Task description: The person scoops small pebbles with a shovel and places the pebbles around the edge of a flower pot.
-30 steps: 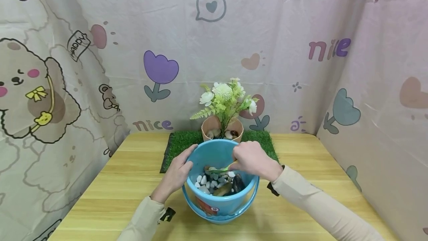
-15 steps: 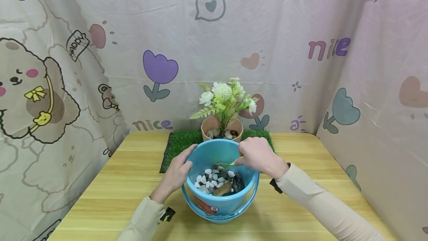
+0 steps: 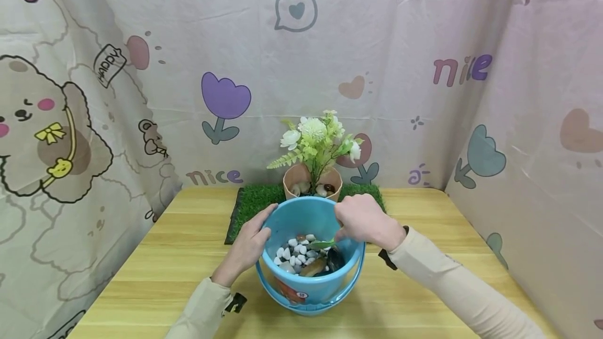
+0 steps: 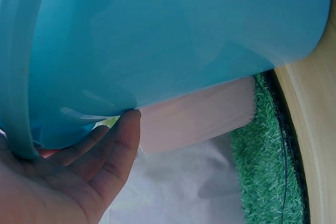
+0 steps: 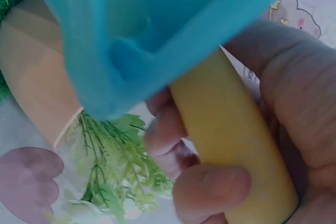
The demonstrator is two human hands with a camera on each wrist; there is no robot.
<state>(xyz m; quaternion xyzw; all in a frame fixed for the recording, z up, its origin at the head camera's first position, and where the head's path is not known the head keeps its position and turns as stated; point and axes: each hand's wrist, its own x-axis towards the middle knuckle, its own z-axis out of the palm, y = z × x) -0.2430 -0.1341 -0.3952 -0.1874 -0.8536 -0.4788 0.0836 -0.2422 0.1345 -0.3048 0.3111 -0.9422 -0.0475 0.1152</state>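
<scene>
A light-blue bucket (image 3: 325,291) stands on the table, holding white and grey pebbles (image 3: 294,249) and larger dark and brown stones (image 3: 313,267). My left hand (image 3: 249,245) grips its left rim; in the left wrist view, that hand's fingers (image 4: 118,156) press the outer wall. Over the right side of the bucket, my right hand (image 3: 365,221) holds a small shovel, whose green blade (image 3: 322,245) is low inside, over the pebbles. Fingers and thumb wrap its yellow handle (image 5: 231,124) in the right wrist view. Whether the blade touches the stones, I cannot tell.
Behind the bucket, a peach flowerpot (image 3: 294,174) with white flowers (image 3: 313,128) and stones stands on a green turf mat (image 3: 256,200). The bucket's handle (image 3: 311,306) hangs down in front. A printed cloth (image 3: 301,67) hangs behind the wooden table (image 3: 188,255).
The shovel blade rose off the pebbles and shifted right, then came back down further right. My right hand moved slightly right with it. The left hand and the bucket stayed put.
</scene>
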